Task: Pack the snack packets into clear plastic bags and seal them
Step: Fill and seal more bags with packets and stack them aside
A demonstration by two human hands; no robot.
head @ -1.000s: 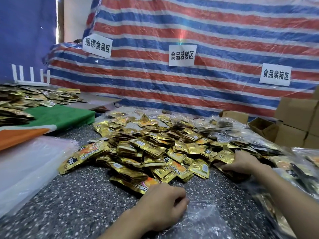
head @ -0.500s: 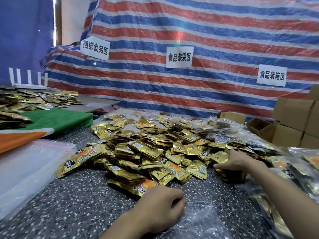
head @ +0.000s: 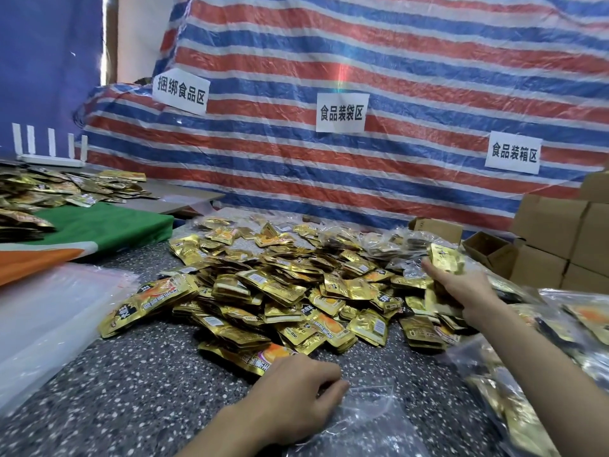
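A big heap of gold snack packets (head: 280, 288) covers the middle of the speckled table (head: 131, 384). My right hand (head: 461, 285) grips a stack of gold packets (head: 445, 258) lifted above the heap's right edge. My left hand (head: 296, 400) pinches the edge of an empty clear plastic bag (head: 369, 420) lying flat at the near edge of the table. Filled clear bags of packets (head: 543, 331) lie at the right.
A stack of empty clear bags (head: 49, 311) lies at the left, beside a green and orange cloth (head: 99, 229) and another heap of packets (head: 49, 189). Cardboard boxes (head: 566, 239) stand at the far right. A striped tarp (head: 362, 94) with paper signs hangs behind.
My right hand has risen from the heap's right side, bringing up a stack of packets. My left hand has stayed on the clear bag.
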